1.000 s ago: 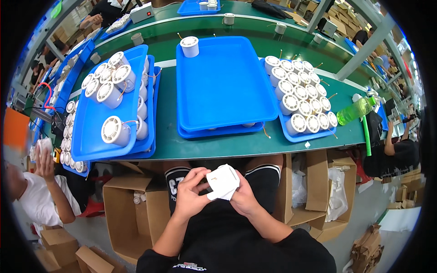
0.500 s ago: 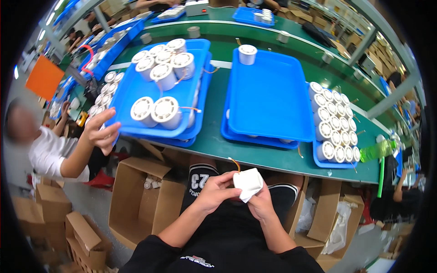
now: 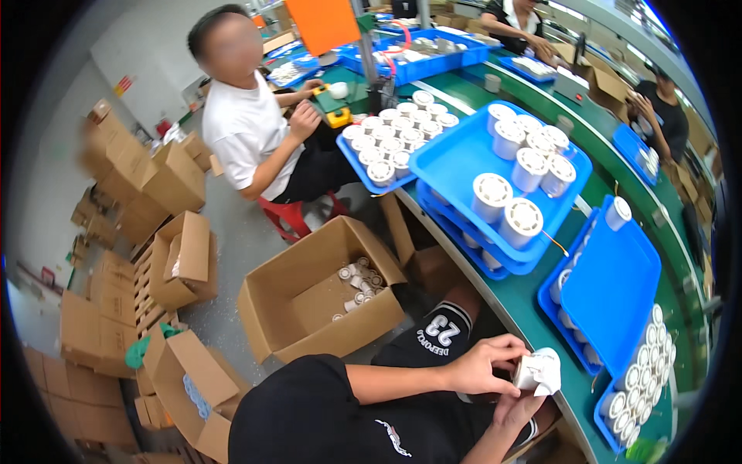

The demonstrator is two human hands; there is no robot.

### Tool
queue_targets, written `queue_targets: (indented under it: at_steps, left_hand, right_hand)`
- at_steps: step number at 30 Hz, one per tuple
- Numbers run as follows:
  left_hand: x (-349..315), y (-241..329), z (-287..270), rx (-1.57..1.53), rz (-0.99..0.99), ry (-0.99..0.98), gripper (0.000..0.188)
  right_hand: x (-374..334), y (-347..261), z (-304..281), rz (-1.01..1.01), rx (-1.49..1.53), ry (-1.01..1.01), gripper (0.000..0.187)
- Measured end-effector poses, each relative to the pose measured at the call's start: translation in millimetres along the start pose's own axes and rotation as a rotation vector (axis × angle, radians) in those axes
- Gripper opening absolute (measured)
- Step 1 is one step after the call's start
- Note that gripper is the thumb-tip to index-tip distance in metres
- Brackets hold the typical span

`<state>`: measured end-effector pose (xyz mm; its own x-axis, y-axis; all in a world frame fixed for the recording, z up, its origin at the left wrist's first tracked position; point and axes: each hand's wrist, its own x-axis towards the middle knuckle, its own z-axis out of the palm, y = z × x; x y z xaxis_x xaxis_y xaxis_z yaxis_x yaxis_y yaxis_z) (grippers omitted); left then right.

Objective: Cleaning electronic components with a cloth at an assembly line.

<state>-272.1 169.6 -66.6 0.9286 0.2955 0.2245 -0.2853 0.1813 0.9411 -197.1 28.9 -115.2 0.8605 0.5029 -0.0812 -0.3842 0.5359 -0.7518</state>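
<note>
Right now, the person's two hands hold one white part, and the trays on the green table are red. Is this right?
Not fully: the trays on the green table are blue, as the head view shows. The left hand and right hand do hold one white part.

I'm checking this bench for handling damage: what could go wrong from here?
The white piece between the left hand and right hand might slip and fall. On the upper blue tray, a wire reaching past the rim could snag. Loosely spaced white cylinders there might topple if bumped.
</note>
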Motion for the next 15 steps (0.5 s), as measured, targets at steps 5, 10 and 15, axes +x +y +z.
queue_targets:
  at_steps: [5,10,15]
  left_hand:
    - [-5.3,-3.5,-3.3,-0.094,-0.107,0.043,0.058]
    - [-2.2,-24.3,-4.0,-0.266,-0.234,0.066,0.053]
    - [-14.6,-7.9,-26.3,-0.403,-0.230,0.126,0.050]
  right_hand:
    - [-4.0,6.4,13.1,0.048,-0.055,-0.038,0.065]
    - [-10.4,1.2,10.3,0.010,-0.101,-0.069,0.067]
    - [-4.3,-7.1,17.0,0.112,-0.006,0.064,0.043]
